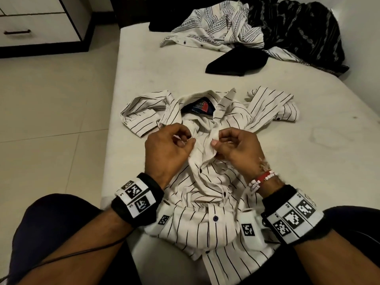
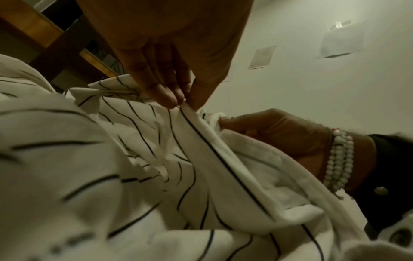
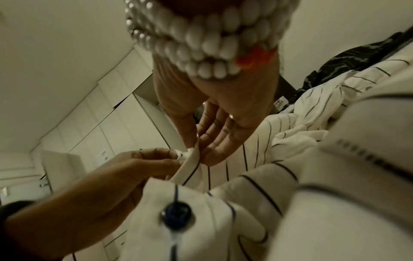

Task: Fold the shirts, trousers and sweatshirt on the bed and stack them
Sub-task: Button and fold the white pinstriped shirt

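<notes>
Step in hand: I judge I am closing the front of the striped shirt [image 1: 205, 182] before folding it; no garment looks folded or stacked yet.
Striped shirt: it lies face up on the near end of the bed [image 1: 308, 161], collar away from me, hem over the bed edge toward my lap, both sleeves bunched beside the collar.
Left hand [image 1: 166, 149]: fingers curled, thumb and fingertips pinching one front edge of the shirt just below the collar.
Right hand [image 1: 234, 147]: likewise curled, pinching the opposite front edge; the two hands sit close together, nearly touching.
Next move: I expect it calls for lining up button and hole at the pinch, then smoothing the wrinkled chest flat.
Other clothes: a patterned white shirt [image 1: 216, 31], a black garment [image 1: 236, 62] and a dark patterned garment [image 1: 304, 31] lie crumpled at the far end of the bed.
Writing: a dark blue and red neck label [image 1: 198, 108] shows inside the collar; its lettering is too small to read. The wristbands carry square black-and-white code marks.
</notes>
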